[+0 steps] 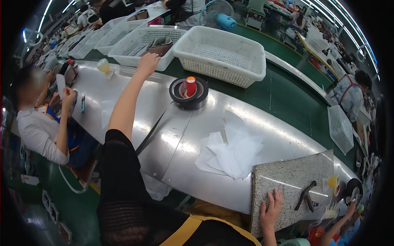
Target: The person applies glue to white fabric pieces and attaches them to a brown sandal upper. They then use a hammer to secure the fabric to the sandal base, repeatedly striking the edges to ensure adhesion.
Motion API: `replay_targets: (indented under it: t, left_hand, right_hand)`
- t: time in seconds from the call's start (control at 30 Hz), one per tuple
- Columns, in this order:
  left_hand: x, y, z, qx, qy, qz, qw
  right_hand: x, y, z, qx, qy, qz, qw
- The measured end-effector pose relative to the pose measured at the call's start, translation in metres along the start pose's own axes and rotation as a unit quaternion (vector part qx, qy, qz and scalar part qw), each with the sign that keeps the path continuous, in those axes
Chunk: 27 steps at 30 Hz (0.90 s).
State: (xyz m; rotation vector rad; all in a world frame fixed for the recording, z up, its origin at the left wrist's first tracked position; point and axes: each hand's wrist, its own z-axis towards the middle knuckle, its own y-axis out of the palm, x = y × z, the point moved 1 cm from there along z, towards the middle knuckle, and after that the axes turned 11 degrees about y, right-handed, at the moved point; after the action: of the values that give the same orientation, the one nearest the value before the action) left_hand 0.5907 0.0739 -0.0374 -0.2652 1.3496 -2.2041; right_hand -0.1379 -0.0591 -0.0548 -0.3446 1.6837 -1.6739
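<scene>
My left arm stretches far forward across the metal table. At its end, my left hand (148, 64) is at the near rim of a white plastic basket (127, 57), its fingers curled at the lower edge of a brown bag-like piece (162, 50) with a grey inside. The fingertips are partly hidden. My right hand (271, 211) lies flat, fingers apart, on a speckled stone slab (293, 176) at the lower right. A dark hammer-like tool (305, 197) rests on the slab to the right of that hand.
Black tape rolls (188, 102) with a red spool (191, 86) inside stand mid-table. Thin white sheets (232, 151) lie in front of me. Another white basket (221, 67) is beyond. A co-worker (45, 127) sits at left; a yellow-capped jar (103, 65) stands nearby.
</scene>
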Motion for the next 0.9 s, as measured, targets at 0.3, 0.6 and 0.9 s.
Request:
replay_targets:
  t: [0.3, 0.6, 0.9]
  left_hand:
    - [0.027, 0.040, 0.043, 0.014, 0.038, -0.077, 0.996]
    - [-0.005, 0.048, 0.118, -0.057, -0.046, -0.164, 0.984]
    - [-0.088, 0.045, 0.136, 0.061, -0.095, -0.222, 0.968]
  right_hand:
    - [-0.001, 0.001, 0.000, -0.037, 0.013, -0.042, 0.998]
    - [-0.006, -0.001, 0.003, -0.069, 0.025, -0.045, 0.996]
    - [-0.009, 0.002, 0.012, -0.024, 0.006, -0.011, 1.000]
